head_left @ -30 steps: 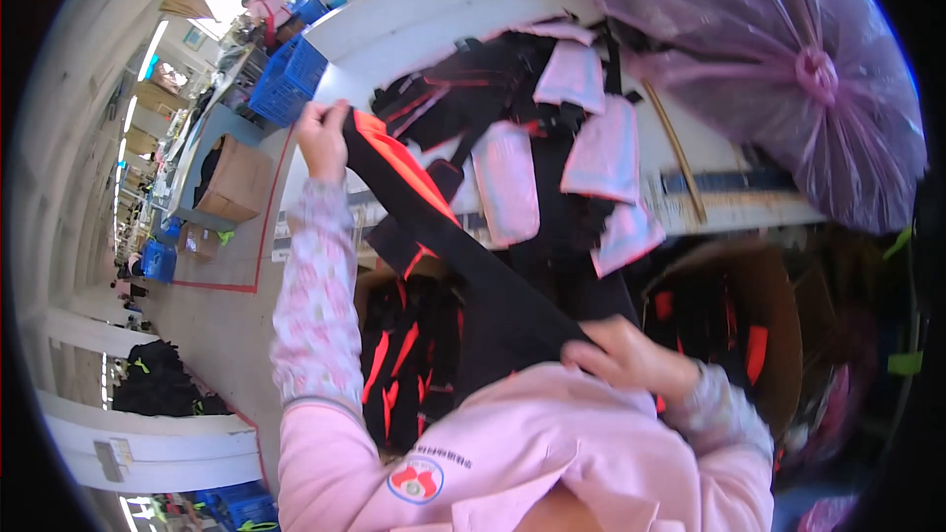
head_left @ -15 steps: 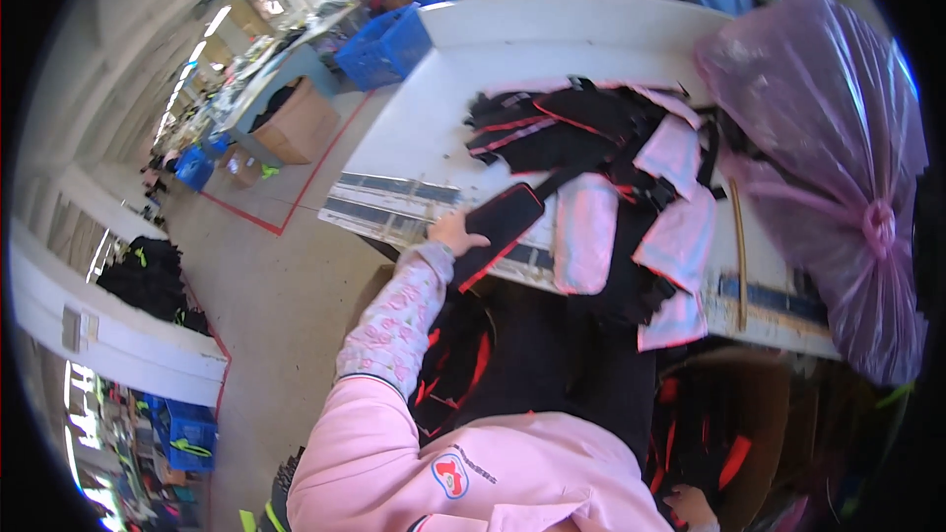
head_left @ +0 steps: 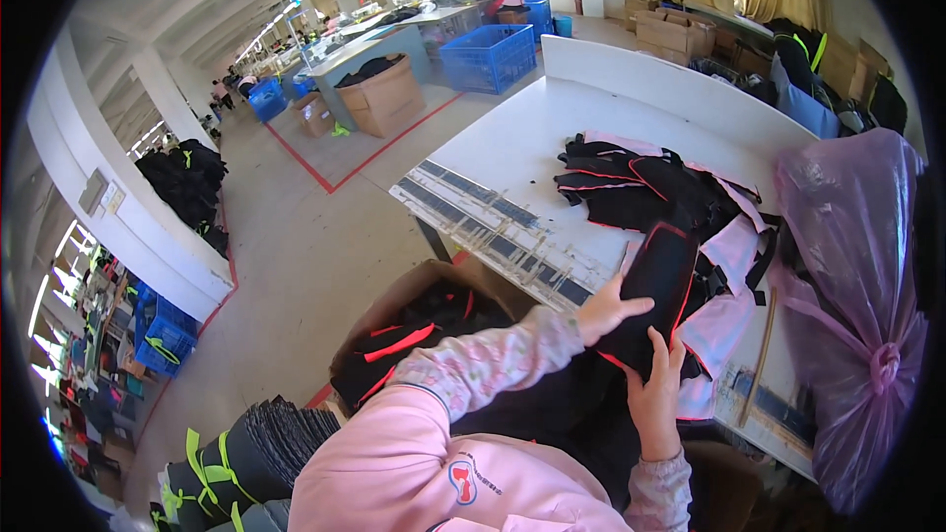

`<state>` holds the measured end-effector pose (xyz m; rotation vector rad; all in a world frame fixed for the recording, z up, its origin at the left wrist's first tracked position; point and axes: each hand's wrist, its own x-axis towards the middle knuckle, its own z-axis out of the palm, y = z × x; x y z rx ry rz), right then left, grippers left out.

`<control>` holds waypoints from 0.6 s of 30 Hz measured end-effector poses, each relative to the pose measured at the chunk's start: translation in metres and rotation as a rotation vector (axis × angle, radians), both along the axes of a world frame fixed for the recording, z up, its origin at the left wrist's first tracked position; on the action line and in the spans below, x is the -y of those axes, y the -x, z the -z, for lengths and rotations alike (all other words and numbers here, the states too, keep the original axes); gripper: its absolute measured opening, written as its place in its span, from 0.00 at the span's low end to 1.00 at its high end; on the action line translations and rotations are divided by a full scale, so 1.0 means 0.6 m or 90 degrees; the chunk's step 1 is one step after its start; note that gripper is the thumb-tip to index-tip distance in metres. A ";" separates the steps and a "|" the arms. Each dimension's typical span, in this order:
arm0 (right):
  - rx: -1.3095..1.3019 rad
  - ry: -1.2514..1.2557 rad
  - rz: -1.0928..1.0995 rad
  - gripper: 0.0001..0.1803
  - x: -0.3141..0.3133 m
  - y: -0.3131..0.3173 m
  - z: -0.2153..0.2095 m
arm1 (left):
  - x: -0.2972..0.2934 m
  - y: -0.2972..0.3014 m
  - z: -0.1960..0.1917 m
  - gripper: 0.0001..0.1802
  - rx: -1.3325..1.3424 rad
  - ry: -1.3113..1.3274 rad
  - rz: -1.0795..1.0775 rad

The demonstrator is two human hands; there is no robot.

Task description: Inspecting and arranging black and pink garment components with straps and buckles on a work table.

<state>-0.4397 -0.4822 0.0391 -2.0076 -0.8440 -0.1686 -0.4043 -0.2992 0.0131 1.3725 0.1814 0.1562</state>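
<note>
A black padded strap piece with red edging (head_left: 658,271) stands tilted over the near edge of the white table. My left hand (head_left: 613,315) is closed on its left side, thumb lying across the black face. At its lower right end is my right hand (head_left: 658,396), thumb and fingers apart, fingertips against the pad. Behind the pad lies a pile of black pieces with red trim (head_left: 631,182) on the table. Pink-and-pale-blue panels (head_left: 731,254) hang from that pile toward the near edge.
The white table (head_left: 493,153) has a raised back board and worn dark strips along its front. A tied purple plastic bag (head_left: 847,236) stands at its right, beside a wooden stick (head_left: 759,360). A cardboard box (head_left: 394,286) of black-and-red pieces sits below left, near bundled black pieces (head_left: 251,458).
My right hand has come up from the lower right box to the pad. My left hand has brought the pad more upright. The whole view has swung, showing more of the room.
</note>
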 end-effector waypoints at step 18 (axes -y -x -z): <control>-0.169 -0.119 0.192 0.08 0.044 -0.059 0.125 | 0.067 0.064 0.110 0.24 0.191 -0.566 0.165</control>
